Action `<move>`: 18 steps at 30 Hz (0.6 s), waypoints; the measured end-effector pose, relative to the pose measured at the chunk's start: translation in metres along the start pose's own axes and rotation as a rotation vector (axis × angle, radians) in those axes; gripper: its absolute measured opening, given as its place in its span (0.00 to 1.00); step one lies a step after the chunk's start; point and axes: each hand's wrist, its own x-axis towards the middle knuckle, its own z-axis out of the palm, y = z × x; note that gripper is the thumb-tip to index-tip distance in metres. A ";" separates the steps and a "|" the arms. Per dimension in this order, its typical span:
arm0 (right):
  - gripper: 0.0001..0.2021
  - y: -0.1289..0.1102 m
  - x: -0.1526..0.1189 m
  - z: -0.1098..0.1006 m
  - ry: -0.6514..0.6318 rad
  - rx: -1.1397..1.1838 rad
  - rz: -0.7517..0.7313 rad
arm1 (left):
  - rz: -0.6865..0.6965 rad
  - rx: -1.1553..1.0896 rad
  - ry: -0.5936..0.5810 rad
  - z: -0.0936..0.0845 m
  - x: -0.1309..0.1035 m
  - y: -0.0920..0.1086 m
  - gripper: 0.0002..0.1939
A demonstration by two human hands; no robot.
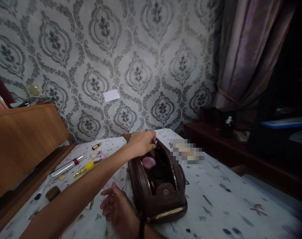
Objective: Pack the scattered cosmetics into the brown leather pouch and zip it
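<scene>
A dark brown leather bag point(163, 205) lies on the patterned sheet with its zipped top wide open. My left hand point(142, 142) is at the bag's far end, its fingers curled together beside a small shiny item that I cannot make out. Inside the opening are a round pink item point(149, 162) and something yellow, while the rest is dark. Low and left of the bag, my right hand point(119, 210) is half turned up, fingers loosely apart and holding nothing. A thin pinkish item point(116, 183) lies just beyond it.
Left on the sheet are a silver tube point(66, 167), a yellow-capped item point(89, 165), a small dark bottle point(96, 146) and a brown round object point(52, 193). A wooden headboard point(29, 132) stands left. Right of the bag lies a pixelated item point(187, 152), with a dark shelf point(215, 139) beyond.
</scene>
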 end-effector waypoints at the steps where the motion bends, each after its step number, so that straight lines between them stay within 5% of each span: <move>1: 0.29 0.000 0.000 -0.001 -0.005 0.003 -0.009 | -0.001 -0.006 0.004 -0.002 -0.002 0.000 0.06; 5: 0.29 0.000 0.001 -0.002 -0.016 0.007 -0.008 | -0.031 -0.063 0.086 -0.013 -0.017 0.001 0.05; 9: 0.26 -0.001 0.003 -0.003 -0.004 0.013 0.014 | -0.072 -0.134 0.290 -0.018 -0.052 -0.003 0.06; 14: 0.26 -0.002 0.004 -0.003 -0.016 0.018 0.029 | -0.137 -0.121 0.524 0.000 -0.112 -0.022 0.06; 18: 0.24 -0.004 0.000 -0.001 -0.015 0.017 0.020 | -0.319 -0.048 0.389 0.025 -0.156 -0.058 0.07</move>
